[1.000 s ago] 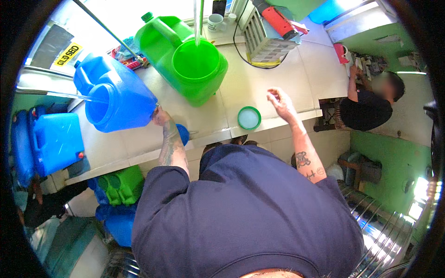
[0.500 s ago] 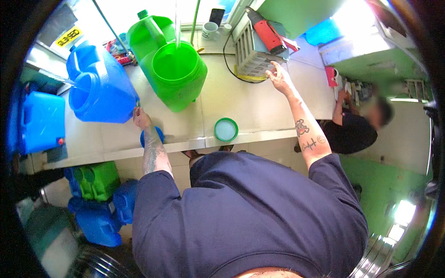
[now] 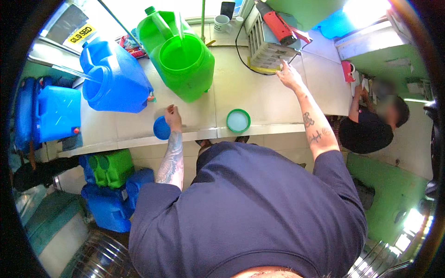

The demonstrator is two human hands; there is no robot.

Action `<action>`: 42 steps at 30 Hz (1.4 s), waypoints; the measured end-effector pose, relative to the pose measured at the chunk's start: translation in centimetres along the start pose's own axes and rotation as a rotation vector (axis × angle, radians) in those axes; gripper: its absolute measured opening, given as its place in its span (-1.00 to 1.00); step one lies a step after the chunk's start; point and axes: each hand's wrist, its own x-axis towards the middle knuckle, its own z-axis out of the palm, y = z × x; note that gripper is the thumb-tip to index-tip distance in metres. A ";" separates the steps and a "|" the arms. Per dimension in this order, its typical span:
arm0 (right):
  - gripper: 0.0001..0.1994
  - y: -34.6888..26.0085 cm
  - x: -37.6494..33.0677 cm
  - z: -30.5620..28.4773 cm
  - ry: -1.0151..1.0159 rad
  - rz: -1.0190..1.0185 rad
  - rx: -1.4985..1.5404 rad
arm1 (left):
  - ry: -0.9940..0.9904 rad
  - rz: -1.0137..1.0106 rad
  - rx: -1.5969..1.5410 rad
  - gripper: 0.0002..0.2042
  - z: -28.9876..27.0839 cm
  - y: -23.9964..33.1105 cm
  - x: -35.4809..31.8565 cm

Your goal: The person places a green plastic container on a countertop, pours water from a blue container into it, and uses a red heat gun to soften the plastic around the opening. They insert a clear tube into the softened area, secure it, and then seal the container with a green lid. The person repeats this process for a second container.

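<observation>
Loosely curled, the left hand seems empty; the right hand, fingers part-spread, holds nothing visible. On the counter sit the green jug and blue jug, a clear stream entering each mouth: best keep both centred and watch the levels. The box is by the right hand, contact unclear. Green lid lies near the edge, blue lid beside the left hand.

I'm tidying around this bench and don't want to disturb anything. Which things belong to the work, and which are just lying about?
Seemingly in use:
blue jug and green jug, a clear stream entering each
blue lid, by the left hand
green lid

Probably just lying about:
red tool, on the grey box
mug
</observation>
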 end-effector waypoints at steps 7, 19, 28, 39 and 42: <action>-0.16 -0.4 4.1 0.0 0.016 0.079 -0.061 | -0.463 -0.106 -0.272 -0.72 2.2 8.5 -5.8; -0.55 2.2 -5.7 -8.9 -0.203 -0.457 0.114 | -0.488 -0.192 -0.292 -0.65 8.8 13.9 -19.5; -0.60 1.9 1.9 -5.7 0.142 -0.505 0.003 | -0.560 -0.175 -0.315 -0.64 11.4 18.6 -23.7; -0.85 0.8 0.8 -7.7 0.246 -0.388 0.552 | -0.380 -0.244 -0.354 -0.68 8.8 17.1 -25.6; -0.80 -0.8 -2.5 -7.1 0.245 -0.468 0.993 | -0.462 -0.237 -0.405 -0.60 9.4 19.1 -24.7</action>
